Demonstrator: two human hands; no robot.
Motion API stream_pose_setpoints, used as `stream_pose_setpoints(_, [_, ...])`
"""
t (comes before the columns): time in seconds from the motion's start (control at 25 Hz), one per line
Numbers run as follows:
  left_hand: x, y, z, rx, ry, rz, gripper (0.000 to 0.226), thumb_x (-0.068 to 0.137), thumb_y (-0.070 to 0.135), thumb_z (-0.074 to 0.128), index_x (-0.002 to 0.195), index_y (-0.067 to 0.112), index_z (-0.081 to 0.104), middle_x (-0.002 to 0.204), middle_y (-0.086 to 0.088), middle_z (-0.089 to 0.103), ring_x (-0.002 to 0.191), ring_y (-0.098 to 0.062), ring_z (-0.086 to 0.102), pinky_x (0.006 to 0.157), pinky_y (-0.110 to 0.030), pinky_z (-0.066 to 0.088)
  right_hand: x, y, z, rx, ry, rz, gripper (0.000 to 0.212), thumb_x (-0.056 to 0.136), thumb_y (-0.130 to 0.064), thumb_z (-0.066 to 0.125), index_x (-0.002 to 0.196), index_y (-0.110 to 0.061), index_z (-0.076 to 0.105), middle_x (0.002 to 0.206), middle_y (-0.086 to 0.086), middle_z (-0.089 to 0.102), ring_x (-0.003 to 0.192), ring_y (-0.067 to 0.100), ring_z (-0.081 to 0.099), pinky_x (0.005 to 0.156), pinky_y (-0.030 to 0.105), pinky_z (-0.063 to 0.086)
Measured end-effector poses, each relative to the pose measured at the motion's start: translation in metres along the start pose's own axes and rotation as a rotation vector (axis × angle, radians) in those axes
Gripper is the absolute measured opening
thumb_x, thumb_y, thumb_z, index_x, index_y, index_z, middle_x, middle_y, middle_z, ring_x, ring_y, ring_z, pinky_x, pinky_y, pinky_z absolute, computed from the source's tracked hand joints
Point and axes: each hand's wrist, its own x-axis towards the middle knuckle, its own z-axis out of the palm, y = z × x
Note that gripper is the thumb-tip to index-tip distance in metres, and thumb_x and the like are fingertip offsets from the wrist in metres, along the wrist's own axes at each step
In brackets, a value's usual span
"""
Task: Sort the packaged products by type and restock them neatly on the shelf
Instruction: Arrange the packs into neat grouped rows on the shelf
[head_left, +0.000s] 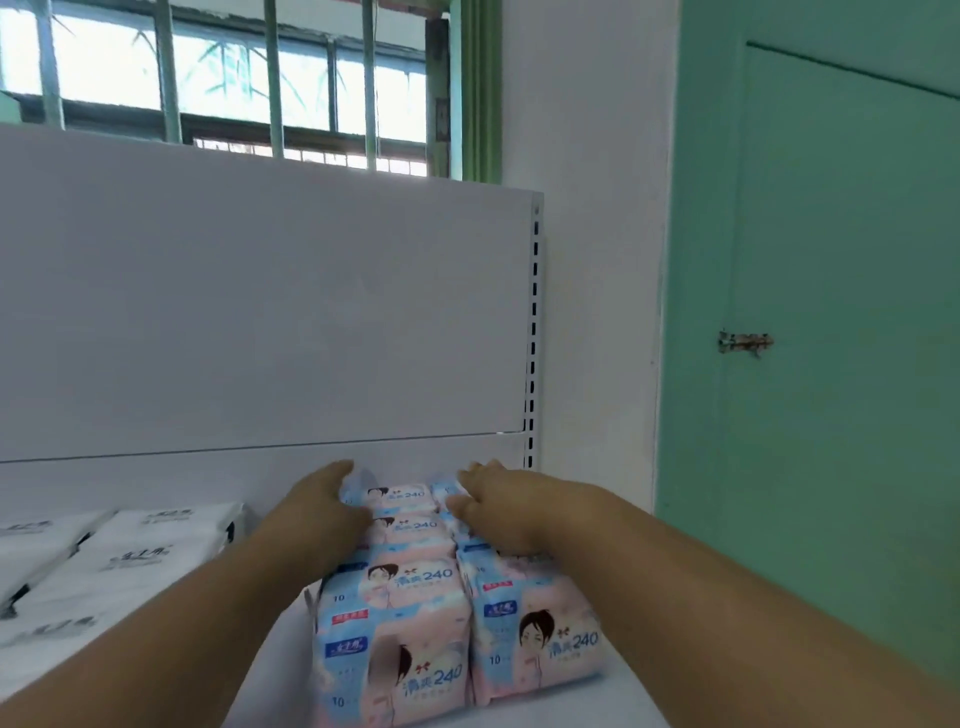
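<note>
The pink-and-blue packs (415, 618) lie in two rows side by side on the white shelf (270, 654), running from its front edge back toward the white back panel (260, 312). Taking these packs as the landmark: to their left, apart from them on the same shelf, lie the white packs (140, 551), at least four showing, some cut off by the picture's edge. Behind the packs rises the back panel, with its slotted upright (531, 338) at the right end. Above and behind that is a barred window (234, 78), and well to the right a green door (831, 312) with a rusty latch (745, 342).

Of the pink-and-blue packs, about four can be counted in the left row and two or three in the right; the arms cover part of the right row, so the far ones are uncertain.

The left hand (324, 506) rests at the far end of the left row, fingers curled over the rearmost pack's left edge. The right hand (501, 506) lies on the far packs of the right row, fingers spread and lightly bent, pressing down; whether it grips one cannot be told
</note>
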Motion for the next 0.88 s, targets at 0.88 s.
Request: stream_pose_setpoints(0.88, [-0.081, 0.022, -0.007, 0.979, -0.356, 0.435, 0.105, 0.077, 0.079, 0.050, 0.154, 0.035, -0.007, 0.162, 0.014, -0.005, 0.150, -0.011, 0.006, 0.120, -0.030, 0.013, -0.080, 0.016, -0.008, -0.039, -0.099, -0.117, 0.112, 0.070, -0.079, 0.061, 0.155, -0.033, 0.006, 0.163, -0.009, 0.012, 0.144, 0.018, 0.027, 0.118, 0.036, 0.026])
